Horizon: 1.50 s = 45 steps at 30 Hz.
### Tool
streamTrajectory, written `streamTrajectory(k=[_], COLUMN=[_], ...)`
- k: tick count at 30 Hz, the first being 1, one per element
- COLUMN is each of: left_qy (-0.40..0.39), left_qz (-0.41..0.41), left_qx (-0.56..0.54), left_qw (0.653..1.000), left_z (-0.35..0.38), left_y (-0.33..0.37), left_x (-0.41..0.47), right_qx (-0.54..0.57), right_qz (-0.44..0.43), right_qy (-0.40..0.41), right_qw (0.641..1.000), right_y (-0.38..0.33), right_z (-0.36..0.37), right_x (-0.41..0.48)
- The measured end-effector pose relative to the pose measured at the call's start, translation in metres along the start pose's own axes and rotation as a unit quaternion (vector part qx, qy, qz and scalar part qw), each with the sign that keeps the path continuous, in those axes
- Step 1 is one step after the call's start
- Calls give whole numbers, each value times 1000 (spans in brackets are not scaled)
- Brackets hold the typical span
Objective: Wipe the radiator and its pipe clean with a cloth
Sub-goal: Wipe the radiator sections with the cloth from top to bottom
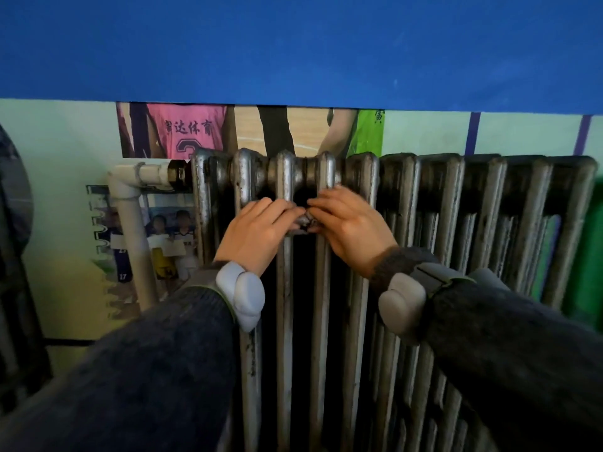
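Left hand [257, 230] and right hand [350, 228] pinch a mostly hidden cloth [305, 220] against the radiator [456, 197].

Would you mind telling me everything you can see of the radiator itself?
The radiator is an old column type, seemingly cast metal, silver-grey with dark grime and chipped spots. Its upright columns stand side by side in front of the wall below a blue panel, joined by round hubs near the top. The left columns look shinier than the right ones. A white pipe meets its top left corner through a dark nut. The left hand and right hand pinch a small dark cloth at one column.
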<state>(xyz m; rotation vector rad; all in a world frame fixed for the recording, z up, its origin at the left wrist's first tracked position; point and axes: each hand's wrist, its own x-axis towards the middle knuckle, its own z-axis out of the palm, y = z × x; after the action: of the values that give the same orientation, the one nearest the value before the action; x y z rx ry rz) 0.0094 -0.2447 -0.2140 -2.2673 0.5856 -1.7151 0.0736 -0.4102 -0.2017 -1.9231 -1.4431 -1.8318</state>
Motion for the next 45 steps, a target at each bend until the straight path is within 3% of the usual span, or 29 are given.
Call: streamTrajectory(k=[5, 8, 13, 21, 26, 31, 37, 41, 45], left_qy=[82, 59, 62, -6, -56, -61, 8, -96, -131], left_qz=[-68, -107, -107, -97, -29, 8, -60, -210, -225], left_qx=[-8, -28, -57, -68, -21, 26, 27, 23, 42], left_qw=[994, 992, 991, 993, 998, 998, 998, 973, 965], left_z=[-7, -2, 6, 11, 8, -8, -25, -22, -18], left_y=[-3, -7, 2, 23, 26, 20, 3, 9, 16], left_x=[47, 56, 28, -14, -25, -7, 44, 63, 57], right_qx=[-1, 50, 55, 77, 97, 63, 22, -13, 2], right_qz=[118, 175, 123, 114, 100, 75, 113, 181, 214], right_qy=[56, 2, 9, -45, -148, -143, -74, -146, -133], right_qw=[991, 983, 991, 989, 979, 985, 991, 973, 968], right_y=[12, 15, 3, -21, -27, -21, 3, 12, 6], right_z=[-21, -20, -1, 5, -1, -21, -40, -33, -18], right_x=[39, 52, 28, -16, -30, -12, 38, 55, 47])
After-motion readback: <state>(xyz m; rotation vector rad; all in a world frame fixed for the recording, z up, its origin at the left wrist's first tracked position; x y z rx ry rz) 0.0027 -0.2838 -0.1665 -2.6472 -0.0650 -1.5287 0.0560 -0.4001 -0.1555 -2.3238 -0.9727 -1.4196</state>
